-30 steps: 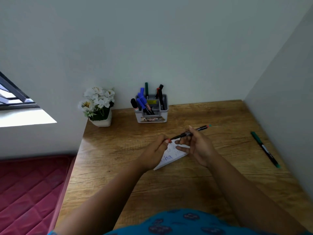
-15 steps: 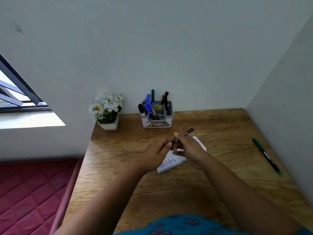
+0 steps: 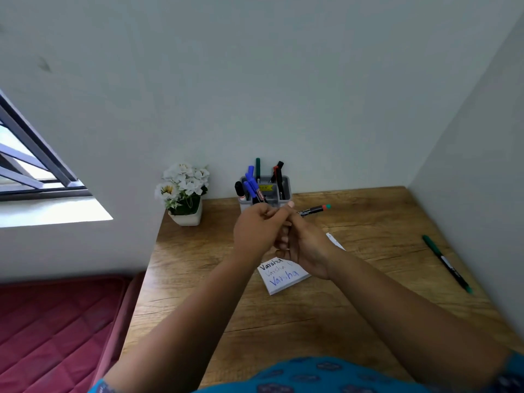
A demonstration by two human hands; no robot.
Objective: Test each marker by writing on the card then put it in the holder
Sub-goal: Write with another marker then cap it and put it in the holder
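Observation:
Both hands meet above the desk on one black marker [image 3: 312, 210] with a red and green end that points right. My left hand [image 3: 256, 228] closes around its near end, and my right hand [image 3: 304, 245] grips the barrel. Below them lies the white card [image 3: 283, 276] with a word written several times in black, grey and blue. The grey holder [image 3: 283, 191] stands at the back against the wall, filled with several blue, green, black and red markers. A green marker [image 3: 446, 263] lies loose on the desk at the right.
A white pot of white flowers [image 3: 185, 194] stands left of the holder. Walls close the wooden desk [image 3: 354, 307] at the back and right. A red mattress [image 3: 56, 321] lies beyond the desk's left edge, under a window [image 3: 28, 165].
Both hands have lifted with the marker and drawn together, so more of the card's writing shows. The view has tilted up a little.

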